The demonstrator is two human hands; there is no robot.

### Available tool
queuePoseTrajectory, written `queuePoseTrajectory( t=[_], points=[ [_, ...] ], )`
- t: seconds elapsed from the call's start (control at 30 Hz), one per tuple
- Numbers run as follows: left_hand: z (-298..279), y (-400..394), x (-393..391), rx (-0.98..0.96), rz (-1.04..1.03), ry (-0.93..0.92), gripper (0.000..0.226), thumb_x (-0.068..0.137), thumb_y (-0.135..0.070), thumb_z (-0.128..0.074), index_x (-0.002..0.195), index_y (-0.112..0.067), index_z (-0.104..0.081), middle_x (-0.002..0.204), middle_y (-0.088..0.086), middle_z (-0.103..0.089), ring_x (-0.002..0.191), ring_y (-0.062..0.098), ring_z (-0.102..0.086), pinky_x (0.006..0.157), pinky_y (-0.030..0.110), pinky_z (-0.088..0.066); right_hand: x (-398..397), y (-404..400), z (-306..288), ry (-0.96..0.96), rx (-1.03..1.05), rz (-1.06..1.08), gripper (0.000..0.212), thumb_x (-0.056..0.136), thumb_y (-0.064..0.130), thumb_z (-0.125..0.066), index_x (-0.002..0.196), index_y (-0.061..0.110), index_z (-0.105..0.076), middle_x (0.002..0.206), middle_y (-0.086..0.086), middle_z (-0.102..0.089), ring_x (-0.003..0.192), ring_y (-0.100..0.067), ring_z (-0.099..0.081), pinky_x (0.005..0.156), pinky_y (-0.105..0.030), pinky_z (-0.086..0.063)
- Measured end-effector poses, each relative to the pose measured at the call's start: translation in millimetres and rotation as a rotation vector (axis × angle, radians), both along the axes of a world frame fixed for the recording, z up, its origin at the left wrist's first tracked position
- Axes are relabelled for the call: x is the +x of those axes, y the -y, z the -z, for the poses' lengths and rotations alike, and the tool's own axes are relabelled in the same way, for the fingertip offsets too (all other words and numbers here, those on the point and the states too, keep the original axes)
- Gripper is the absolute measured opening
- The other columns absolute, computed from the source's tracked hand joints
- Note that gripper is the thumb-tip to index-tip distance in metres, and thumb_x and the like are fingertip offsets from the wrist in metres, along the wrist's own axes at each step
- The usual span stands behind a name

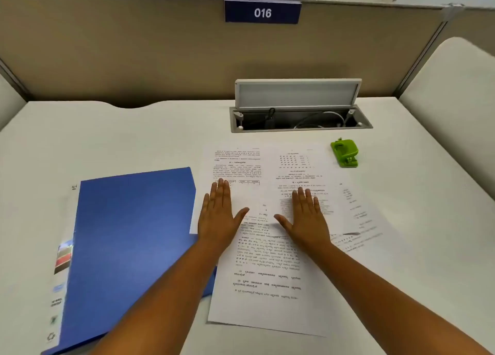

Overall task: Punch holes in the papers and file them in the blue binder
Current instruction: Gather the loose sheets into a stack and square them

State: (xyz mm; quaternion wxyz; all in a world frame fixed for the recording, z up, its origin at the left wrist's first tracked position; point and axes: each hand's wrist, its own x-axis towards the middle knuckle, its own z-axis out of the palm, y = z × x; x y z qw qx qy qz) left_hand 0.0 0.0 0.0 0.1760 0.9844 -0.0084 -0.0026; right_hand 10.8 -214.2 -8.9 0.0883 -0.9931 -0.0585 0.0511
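Several printed white papers lie overlapping on the desk, their text upside down to me. My left hand rests flat on their left side, fingers extended and thumb apart. My right hand lies flat on the sheets a little to the right, palm down. Neither hand holds anything. The blue binder lies closed to the left of the papers, its right edge under my left forearm. A green hole punch stands beyond the papers at the back right, apart from both hands.
The white desk has an open cable hatch with a raised lid behind the papers. A beige partition with a "016" sign closes off the back. Low dividers stand at both sides.
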Motion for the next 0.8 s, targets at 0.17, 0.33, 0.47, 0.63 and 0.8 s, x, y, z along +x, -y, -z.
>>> queuePoseTrajectory(
  t=[0.17, 0.33, 0.47, 0.63, 0.8],
  points=[
    [17.9, -4.6, -6.6, -0.017, -0.016, -0.027, 0.103, 0.050, -0.077, 0.033, 0.132, -0.016, 0.027, 0.155, 0.004, 0.015, 0.142, 0.015, 0.016, 0.111, 0.028, 0.012, -8.5, 8.1, 13.8, -0.001, 0.033, 0.040, 0.114, 0.058, 0.082, 0.021, 0.146, 0.011, 0.005, 0.156, -0.007, 0.005, 0.143, -0.019, 0.010, 0.113, -0.030, 0.010],
    [30.3, -12.9, -11.0, -0.001, -0.020, -0.061, 0.102, 0.052, -0.077, 0.033, 0.133, -0.015, 0.023, 0.156, 0.006, 0.007, 0.144, 0.018, 0.008, 0.113, 0.030, 0.010, -10.2, 9.6, 16.5, -0.008, 0.074, 0.045, 0.109, 0.063, 0.081, 0.018, 0.146, 0.013, 0.001, 0.156, -0.005, 0.001, 0.142, -0.014, 0.009, 0.114, -0.027, 0.008],
    [32.9, -13.2, -14.8, 0.040, -0.027, -0.040, 0.096, 0.057, -0.071, 0.036, 0.133, -0.013, 0.022, 0.156, 0.005, 0.005, 0.144, 0.018, 0.006, 0.112, 0.030, 0.011, -12.1, 10.7, 18.9, 0.005, 0.108, 0.042, 0.105, 0.066, 0.080, 0.014, 0.146, 0.014, -0.002, 0.156, -0.003, 0.000, 0.142, -0.013, 0.008, 0.115, -0.027, 0.006],
    [34.2, -12.3, -15.6, 0.052, -0.035, -0.026, 0.095, 0.061, -0.069, 0.035, 0.136, -0.014, 0.017, 0.156, 0.005, 0.003, 0.144, 0.018, 0.004, 0.113, 0.030, 0.010, -11.2, 10.9, 20.6, 0.016, 0.106, 0.056, 0.104, 0.067, 0.080, 0.014, 0.146, 0.014, -0.004, 0.156, -0.003, -0.002, 0.143, -0.013, 0.006, 0.115, -0.027, 0.006],
    [36.2, -12.8, -14.9, 0.045, -0.038, -0.020, 0.091, 0.064, -0.069, 0.031, 0.136, -0.014, 0.016, 0.156, 0.005, 0.001, 0.144, 0.018, 0.002, 0.114, 0.031, 0.007, -11.4, 10.0, 20.5, 0.023, 0.104, 0.060, 0.103, 0.068, 0.079, 0.015, 0.146, 0.015, -0.005, 0.156, -0.002, -0.003, 0.142, -0.011, 0.006, 0.114, -0.026, 0.006]
  ],
)
